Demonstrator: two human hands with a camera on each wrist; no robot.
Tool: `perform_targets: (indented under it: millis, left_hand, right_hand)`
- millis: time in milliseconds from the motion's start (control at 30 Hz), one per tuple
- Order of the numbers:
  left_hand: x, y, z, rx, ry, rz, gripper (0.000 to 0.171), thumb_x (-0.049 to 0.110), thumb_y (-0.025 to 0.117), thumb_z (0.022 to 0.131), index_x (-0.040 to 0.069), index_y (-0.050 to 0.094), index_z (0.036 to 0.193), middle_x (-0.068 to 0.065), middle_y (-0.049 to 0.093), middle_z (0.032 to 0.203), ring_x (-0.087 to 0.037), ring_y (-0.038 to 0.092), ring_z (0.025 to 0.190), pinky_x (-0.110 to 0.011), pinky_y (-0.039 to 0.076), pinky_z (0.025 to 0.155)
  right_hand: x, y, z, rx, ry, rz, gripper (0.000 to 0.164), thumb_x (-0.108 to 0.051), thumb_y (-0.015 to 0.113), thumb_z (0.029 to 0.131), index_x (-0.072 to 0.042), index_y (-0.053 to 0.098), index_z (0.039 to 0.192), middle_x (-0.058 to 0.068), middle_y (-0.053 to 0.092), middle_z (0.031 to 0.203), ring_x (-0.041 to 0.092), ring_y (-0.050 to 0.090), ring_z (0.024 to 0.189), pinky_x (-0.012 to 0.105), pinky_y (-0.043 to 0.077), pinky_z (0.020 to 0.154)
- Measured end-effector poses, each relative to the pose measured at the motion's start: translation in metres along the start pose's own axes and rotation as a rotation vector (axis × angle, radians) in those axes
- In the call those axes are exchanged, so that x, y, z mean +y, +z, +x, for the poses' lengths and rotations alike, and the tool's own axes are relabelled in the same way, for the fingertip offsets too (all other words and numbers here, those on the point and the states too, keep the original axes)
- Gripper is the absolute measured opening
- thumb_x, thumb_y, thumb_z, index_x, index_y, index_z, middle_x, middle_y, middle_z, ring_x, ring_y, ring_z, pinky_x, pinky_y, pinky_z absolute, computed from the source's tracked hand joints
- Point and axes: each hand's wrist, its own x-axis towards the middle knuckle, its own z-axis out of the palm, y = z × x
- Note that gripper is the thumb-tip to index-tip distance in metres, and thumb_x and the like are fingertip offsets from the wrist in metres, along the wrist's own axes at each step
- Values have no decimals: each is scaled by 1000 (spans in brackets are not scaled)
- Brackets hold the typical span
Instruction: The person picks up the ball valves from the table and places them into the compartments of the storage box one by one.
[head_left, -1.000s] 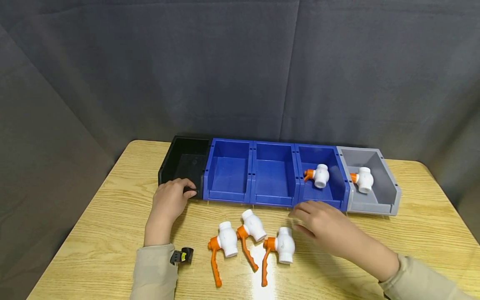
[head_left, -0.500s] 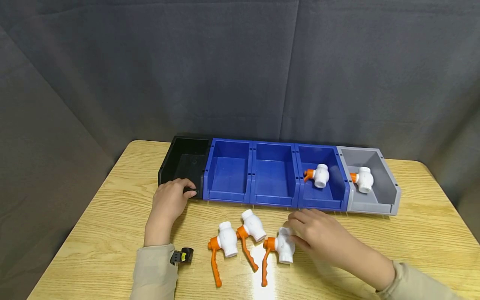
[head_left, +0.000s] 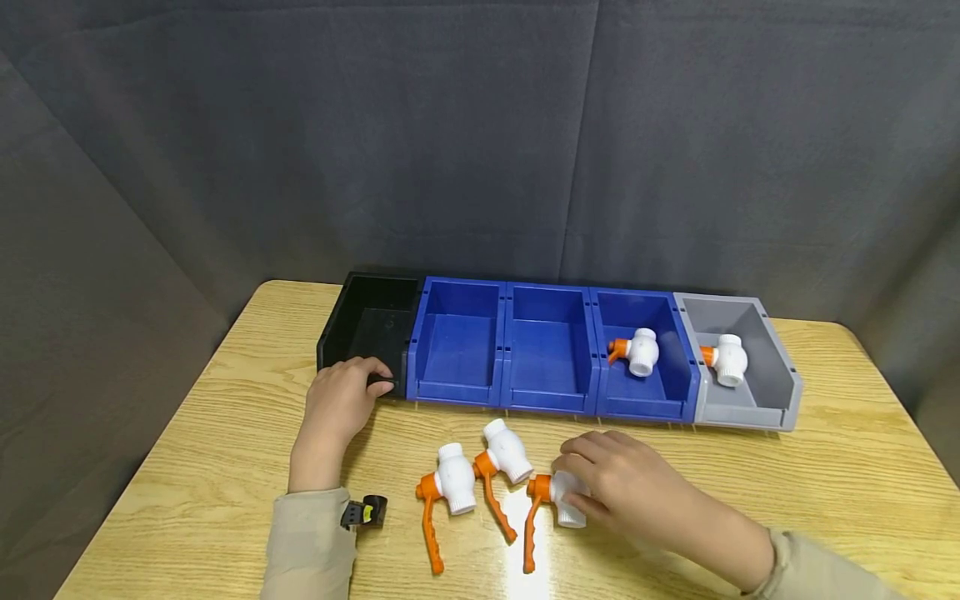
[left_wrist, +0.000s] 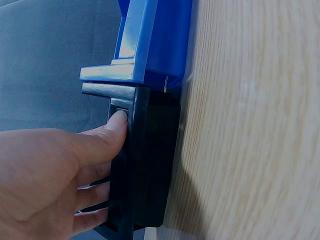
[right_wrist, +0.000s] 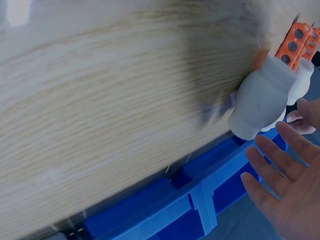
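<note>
My left hand (head_left: 341, 400) grips the front wall of the black bin (head_left: 381, 333) at the row's left end. In the left wrist view its thumb presses the lip, and the other fingers go behind the wall. My right hand (head_left: 626, 479) hovers at the rightmost ball valve (head_left: 572, 517), a white body with an orange lever, and hides its upper end. The right wrist view has that hand's fingers loosely spread beside the white valve body (right_wrist: 260, 97). Two similar valves lie to its left, one nearer the bins (head_left: 510, 457) and one farther left (head_left: 456, 479).
Three blue bins and a grey bin (head_left: 789, 383) continue the row rightward. One ball valve (head_left: 642, 353) lies in the right blue bin (head_left: 648, 408), another (head_left: 730, 362) in the grey one. A dark curtain (head_left: 480, 142) hangs behind the wooden table (head_left: 225, 433).
My right hand has moved left and toward me, from beside the rightmost valve to over its upper end. The left hand has stayed on the black bin.
</note>
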Motion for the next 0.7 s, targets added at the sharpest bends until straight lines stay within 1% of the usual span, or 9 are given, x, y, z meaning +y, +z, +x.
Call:
perform_targets:
  millis: [267, 333, 533, 700]
  left_hand:
    - [0, 0, 0, 4, 3, 1, 15, 18, 70, 94, 7, 71, 103, -14, 70, 109, -40, 61, 110, -56, 38, 104]
    - [0, 0, 0, 5, 4, 1, 15, 18, 69, 94, 7, 71, 103, -14, 70, 110, -40, 61, 110, -57, 38, 104]
    - [0, 0, 0, 1, -1, 2, 15, 18, 69, 94, 7, 71, 104, -15, 70, 111, -40, 61, 111, -56, 38, 104]
    - [-1, 1, 0, -9, -7, 5, 15, 19, 69, 94, 7, 71, 104, -15, 69, 111, -40, 60, 111, -56, 38, 104]
  right_hand:
    - [-6, 7, 2, -19, -5, -3, 33, -28, 80, 81, -13, 70, 109, 4, 69, 111, 23, 65, 105, 42, 54, 91]
    - [-8, 9, 3, -27, -4, -8, 36, -32, 79, 82, -13, 70, 111, 4, 68, 112, 23, 64, 106, 42, 54, 91]
    - [-12, 9, 6, -80, 26, -20, 42, -43, 74, 87, -13, 68, 115, 5, 67, 116, 25, 63, 110, 45, 53, 93]
    - [-13, 12, 4, -102, 50, -20, 49, -49, 73, 85, -12, 67, 118, 3, 67, 115, 23, 62, 110, 44, 53, 92]
